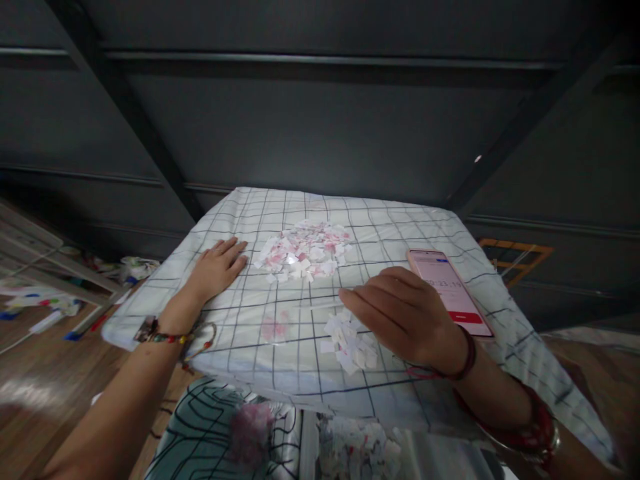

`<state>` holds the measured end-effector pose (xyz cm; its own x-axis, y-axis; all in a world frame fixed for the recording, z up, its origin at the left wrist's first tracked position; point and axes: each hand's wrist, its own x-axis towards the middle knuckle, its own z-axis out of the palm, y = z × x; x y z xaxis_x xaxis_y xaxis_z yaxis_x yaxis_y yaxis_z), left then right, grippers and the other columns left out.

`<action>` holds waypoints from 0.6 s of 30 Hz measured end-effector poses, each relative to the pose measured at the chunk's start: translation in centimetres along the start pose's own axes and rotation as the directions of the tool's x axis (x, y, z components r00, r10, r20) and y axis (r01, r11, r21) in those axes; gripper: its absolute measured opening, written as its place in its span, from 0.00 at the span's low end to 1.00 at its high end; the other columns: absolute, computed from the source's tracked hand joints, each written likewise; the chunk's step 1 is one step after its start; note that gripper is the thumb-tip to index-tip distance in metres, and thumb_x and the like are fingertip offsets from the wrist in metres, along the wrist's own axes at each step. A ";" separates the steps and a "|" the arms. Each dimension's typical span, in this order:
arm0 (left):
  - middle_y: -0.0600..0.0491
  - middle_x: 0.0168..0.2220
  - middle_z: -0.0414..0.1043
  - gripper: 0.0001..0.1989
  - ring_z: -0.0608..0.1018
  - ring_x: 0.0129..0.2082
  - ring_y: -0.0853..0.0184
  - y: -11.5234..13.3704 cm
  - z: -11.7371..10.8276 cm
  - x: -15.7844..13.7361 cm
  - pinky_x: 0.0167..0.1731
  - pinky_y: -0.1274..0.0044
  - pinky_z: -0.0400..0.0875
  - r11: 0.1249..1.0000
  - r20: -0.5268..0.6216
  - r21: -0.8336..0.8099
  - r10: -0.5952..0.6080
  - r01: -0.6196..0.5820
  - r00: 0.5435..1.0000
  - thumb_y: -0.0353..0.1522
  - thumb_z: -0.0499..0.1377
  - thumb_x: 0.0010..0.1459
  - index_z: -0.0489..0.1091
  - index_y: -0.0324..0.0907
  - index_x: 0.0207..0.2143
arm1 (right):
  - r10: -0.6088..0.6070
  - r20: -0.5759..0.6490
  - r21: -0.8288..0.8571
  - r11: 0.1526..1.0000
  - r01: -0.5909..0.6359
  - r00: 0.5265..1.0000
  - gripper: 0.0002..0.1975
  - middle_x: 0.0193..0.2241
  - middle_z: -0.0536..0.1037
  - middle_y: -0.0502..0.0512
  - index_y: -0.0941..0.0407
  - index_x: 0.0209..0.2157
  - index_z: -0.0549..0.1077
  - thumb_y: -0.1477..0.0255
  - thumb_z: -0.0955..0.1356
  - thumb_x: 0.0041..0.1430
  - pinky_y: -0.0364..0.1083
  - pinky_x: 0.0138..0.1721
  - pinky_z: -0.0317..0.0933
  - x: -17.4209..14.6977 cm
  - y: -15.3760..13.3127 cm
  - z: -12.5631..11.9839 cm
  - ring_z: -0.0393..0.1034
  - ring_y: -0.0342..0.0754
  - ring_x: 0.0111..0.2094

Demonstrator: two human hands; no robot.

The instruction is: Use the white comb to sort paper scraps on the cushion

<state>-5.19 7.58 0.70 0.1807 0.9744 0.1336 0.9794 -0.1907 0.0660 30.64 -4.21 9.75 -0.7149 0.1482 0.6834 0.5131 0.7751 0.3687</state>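
My left hand (217,272) lies flat on the checked tablecloth (280,207), fingers spread, holding nothing. To its right is a large loose heap of small white and pink paper pieces (305,250). My right hand (405,317) hovers over the right side of the cloth with its fingers closed together. What it pinches, if anything, is hidden. Just below and left of those fingers is a smaller pile of white paper pieces (350,343). A small flat pink patch (275,327), perhaps under clear film, lies between the hands. Bracelets circle both wrists.
A phone (450,290) showing a running timer lies beyond my right hand. Below the table's front edge are a container of paper scraps (357,443) and a pink tuft (250,433) on green patterned fabric (195,427). Dark panels (300,127) stand behind the table.
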 end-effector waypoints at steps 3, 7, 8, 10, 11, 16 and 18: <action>0.45 0.72 0.62 0.29 0.65 0.72 0.50 0.0 0.0 -0.1 0.67 0.55 0.63 1.000 -0.009 -0.009 -0.002 0.002 1.000 0.42 0.45 0.71 0.66 0.45 0.68 | 0.031 -0.032 -0.051 0.998 -0.032 0.999 0.10 0.30 0.81 0.51 0.60 0.43 0.76 0.85 0.64 0.68 0.47 0.38 0.66 -0.3 0.4 -0.7 0.69 0.45 0.33; 0.46 0.72 0.62 0.28 0.65 0.72 0.51 0.0 -0.2 -0.2 0.67 0.56 0.63 1.000 -0.001 -0.020 -0.005 0.005 1.000 0.42 0.45 0.71 0.66 0.47 0.68 | 0.035 0.024 -0.127 0.991 -0.032 0.999 0.10 0.27 0.80 0.52 0.61 0.42 0.75 0.88 0.68 0.63 0.48 0.35 0.66 -1.0 1.6 -1.7 0.68 0.46 0.31; 0.46 0.73 0.61 0.29 0.64 0.72 0.51 0.0 -0.2 -0.2 0.68 0.56 0.63 1.000 0.005 -0.023 -0.007 0.007 1.000 0.43 0.45 0.71 0.66 0.46 0.69 | 0.032 0.049 -0.135 0.991 -0.025 0.998 0.10 0.27 0.80 0.52 0.61 0.42 0.75 0.88 0.68 0.63 0.48 0.34 0.66 -1.1 1.8 -1.8 0.68 0.46 0.30; 0.45 0.73 0.61 0.30 0.63 0.73 0.51 0.1 -0.3 -0.2 0.69 0.56 0.61 0.999 0.011 -0.031 -0.009 0.010 1.000 0.43 0.45 0.71 0.66 0.44 0.69 | 0.033 0.098 -0.132 0.991 -0.020 0.995 0.11 0.26 0.79 0.51 0.60 0.40 0.75 0.88 0.67 0.63 0.48 0.34 0.66 -1.1 1.8 -1.9 0.67 0.46 0.29; 0.45 0.73 0.61 0.30 0.63 0.72 0.50 0.1 -0.3 -0.2 0.69 0.55 0.62 0.999 0.007 -0.034 -0.008 0.008 1.000 0.43 0.45 0.71 0.66 0.44 0.69 | 0.034 0.111 -0.120 0.993 -0.021 0.993 0.11 0.26 0.80 0.51 0.60 0.40 0.75 0.88 0.66 0.64 0.48 0.35 0.67 -1.0 1.7 -1.8 0.68 0.46 0.29; 0.45 0.72 0.61 0.29 0.64 0.72 0.49 0.0 -0.1 -0.2 0.68 0.54 0.63 0.999 0.002 -0.031 -0.010 0.010 1.000 0.42 0.45 0.71 0.67 0.44 0.68 | -0.024 0.052 0.003 1.000 0.024 0.998 0.11 0.28 0.80 0.53 0.61 0.41 0.76 0.85 0.63 0.68 0.48 0.36 0.67 -0.2 0.4 -1.1 0.69 0.45 0.31; 0.45 0.73 0.61 0.29 0.64 0.72 0.49 0.1 -0.1 -0.2 0.68 0.54 0.62 0.999 0.001 -0.030 -0.012 0.012 1.000 0.43 0.45 0.71 0.67 0.44 0.68 | -0.042 0.021 0.009 0.999 0.042 0.999 0.11 0.28 0.80 0.53 0.61 0.42 0.76 0.85 0.62 0.69 0.48 0.36 0.67 -0.2 0.2 -1.2 0.69 0.45 0.31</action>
<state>-5.18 7.36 0.78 0.1691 0.9767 0.1321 0.9784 -0.1825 0.0970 31.42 -4.76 10.47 -0.7455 0.1284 0.6540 0.4788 0.7858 0.3914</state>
